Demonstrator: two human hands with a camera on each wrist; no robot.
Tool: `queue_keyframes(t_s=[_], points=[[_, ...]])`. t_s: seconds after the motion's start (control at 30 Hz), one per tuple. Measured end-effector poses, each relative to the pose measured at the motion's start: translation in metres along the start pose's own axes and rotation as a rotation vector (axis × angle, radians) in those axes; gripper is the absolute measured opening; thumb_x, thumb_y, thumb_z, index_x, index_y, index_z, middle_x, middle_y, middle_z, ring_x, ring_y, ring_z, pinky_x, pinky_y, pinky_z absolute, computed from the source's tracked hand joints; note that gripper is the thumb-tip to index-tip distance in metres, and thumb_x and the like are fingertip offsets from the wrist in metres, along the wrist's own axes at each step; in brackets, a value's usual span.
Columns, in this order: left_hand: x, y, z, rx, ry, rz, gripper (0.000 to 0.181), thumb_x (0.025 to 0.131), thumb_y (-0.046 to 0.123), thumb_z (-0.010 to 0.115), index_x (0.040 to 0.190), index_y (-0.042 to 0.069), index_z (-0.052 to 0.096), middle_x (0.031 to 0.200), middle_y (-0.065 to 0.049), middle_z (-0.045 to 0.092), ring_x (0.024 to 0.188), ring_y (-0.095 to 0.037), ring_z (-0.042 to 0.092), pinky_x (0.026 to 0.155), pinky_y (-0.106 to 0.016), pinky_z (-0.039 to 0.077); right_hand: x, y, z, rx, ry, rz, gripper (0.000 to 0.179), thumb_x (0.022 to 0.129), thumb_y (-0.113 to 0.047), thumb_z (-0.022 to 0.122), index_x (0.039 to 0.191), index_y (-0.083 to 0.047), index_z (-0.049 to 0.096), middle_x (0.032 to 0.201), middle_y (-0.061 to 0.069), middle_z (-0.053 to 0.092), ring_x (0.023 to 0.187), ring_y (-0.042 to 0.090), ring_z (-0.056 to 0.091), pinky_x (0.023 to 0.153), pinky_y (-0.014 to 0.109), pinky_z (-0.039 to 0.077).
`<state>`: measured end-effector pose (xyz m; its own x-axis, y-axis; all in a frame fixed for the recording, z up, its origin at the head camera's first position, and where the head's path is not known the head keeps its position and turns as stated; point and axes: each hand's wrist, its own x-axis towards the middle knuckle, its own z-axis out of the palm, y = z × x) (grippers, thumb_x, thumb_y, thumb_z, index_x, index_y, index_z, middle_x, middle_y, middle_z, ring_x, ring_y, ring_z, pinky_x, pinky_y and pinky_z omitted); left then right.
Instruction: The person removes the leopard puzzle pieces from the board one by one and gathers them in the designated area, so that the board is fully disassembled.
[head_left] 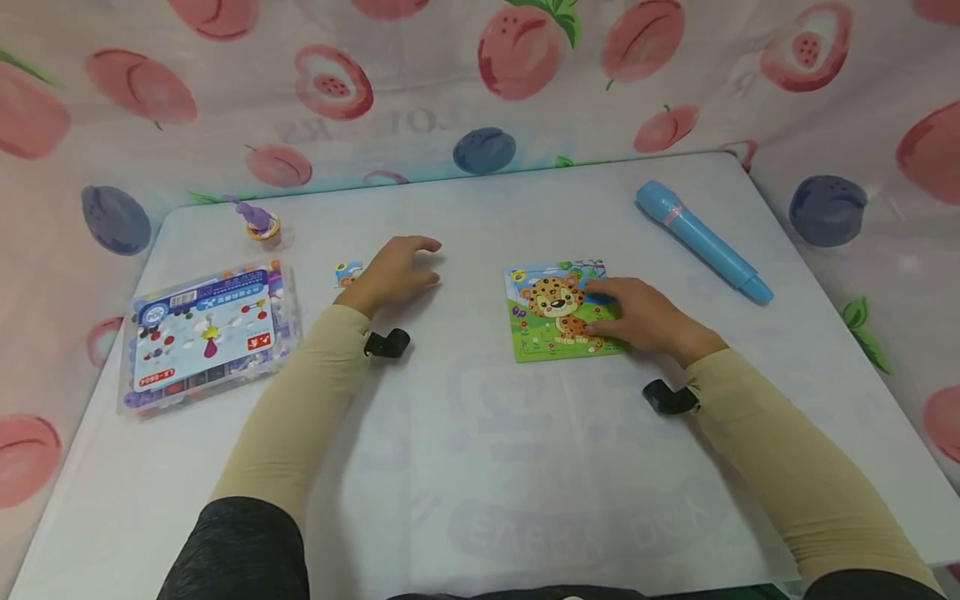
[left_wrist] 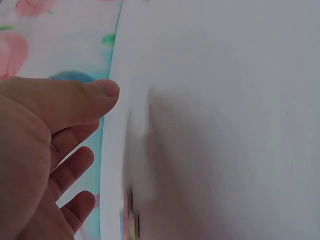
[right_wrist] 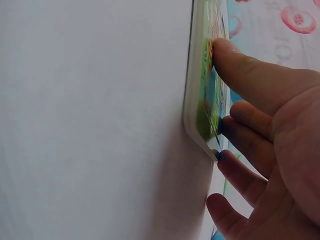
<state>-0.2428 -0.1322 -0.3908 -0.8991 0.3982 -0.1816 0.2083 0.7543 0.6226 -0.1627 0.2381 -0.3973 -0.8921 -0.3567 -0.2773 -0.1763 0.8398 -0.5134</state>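
A square picture puzzle [head_left: 536,333] with a cartoon leopard on green grass lies flat at the table's middle. My right hand [head_left: 645,315] reaches over its right side. In the right wrist view, the thumb [right_wrist: 227,50] touches the picture and other fingertips meet the board [right_wrist: 192,100] near its edge. My left hand [head_left: 393,273] hovers over the table left of the puzzle, fingers loosely bent, holding nothing. Beside that wrist lies a small puzzle piece [head_left: 347,272], partly covered by the hand. A blurred coloured strip [left_wrist: 131,222] shows low in the left wrist view.
A clear plastic case [head_left: 202,333] of colourful parts lies at the left. Behind it stands a small purple-topped figure [head_left: 258,221]. A blue cylindrical tube [head_left: 705,237] lies at the back right. Fruit-print cloth [head_left: 420,83] hangs behind the white table [head_left: 480,517].
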Motion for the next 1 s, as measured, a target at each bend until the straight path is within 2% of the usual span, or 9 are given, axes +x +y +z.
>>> queue_keyframes(t_s=[0.07, 0.13, 0.4, 0.77, 1.0], points=[[0.005, 0.009, 0.007, 0.026, -0.022, 0.024, 0.052, 0.093, 0.014, 0.067, 0.142, 0.005, 0.054, 0.146, -0.010, 0.051, 0.142, -0.028, 0.035, 0.117, -0.038, 0.026, 0.000, -0.001, 0.000, 0.010, 0.009, 0.008, 0.069, 0.090, -0.025, 0.076, 0.148, 0.000, 0.046, 0.150, 0.024, 0.042, 0.142, 0.045, 0.029, 0.115, 0.059, 0.024], [0.010, 0.018, 0.014, 0.042, -0.042, 0.043, 0.052, 0.093, 0.014, 0.068, 0.142, 0.006, 0.054, 0.146, -0.009, 0.051, 0.142, -0.027, 0.034, 0.117, -0.037, 0.025, 0.000, -0.001, 0.001, 0.008, 0.015, 0.017, 0.069, 0.090, -0.025, 0.077, 0.148, -0.001, 0.046, 0.150, 0.024, 0.042, 0.142, 0.044, 0.030, 0.115, 0.059, 0.024], [0.021, 0.046, 0.038, 0.040, -0.090, 0.076, 0.051, 0.095, 0.015, 0.068, 0.143, 0.007, 0.053, 0.147, -0.006, 0.050, 0.142, -0.025, 0.034, 0.118, -0.035, 0.025, -0.004, -0.007, 0.000, -0.007, 0.023, 0.011, 0.066, 0.091, -0.023, 0.075, 0.146, 0.001, 0.048, 0.147, 0.024, 0.046, 0.140, 0.044, 0.033, 0.114, 0.058, 0.026], [0.037, 0.079, 0.059, 0.061, -0.140, 0.143, 0.053, 0.093, 0.015, 0.071, 0.143, 0.007, 0.054, 0.144, -0.006, 0.054, 0.139, -0.025, 0.039, 0.116, -0.034, 0.028, -0.007, -0.011, 0.001, -0.027, 0.033, 0.012, 0.058, 0.091, -0.023, 0.075, 0.141, 0.000, 0.055, 0.141, 0.025, 0.051, 0.134, 0.044, 0.040, 0.111, 0.059, 0.030], [0.045, 0.098, 0.076, 0.067, -0.177, 0.137, 0.053, 0.093, 0.019, 0.071, 0.143, 0.012, 0.055, 0.144, -0.004, 0.053, 0.138, -0.024, 0.040, 0.115, -0.039, 0.031, -0.009, -0.011, 0.003, -0.063, 0.072, 0.032, 0.058, 0.090, -0.026, 0.076, 0.137, 0.001, 0.058, 0.138, 0.025, 0.054, 0.131, 0.044, 0.044, 0.110, 0.058, 0.033]])
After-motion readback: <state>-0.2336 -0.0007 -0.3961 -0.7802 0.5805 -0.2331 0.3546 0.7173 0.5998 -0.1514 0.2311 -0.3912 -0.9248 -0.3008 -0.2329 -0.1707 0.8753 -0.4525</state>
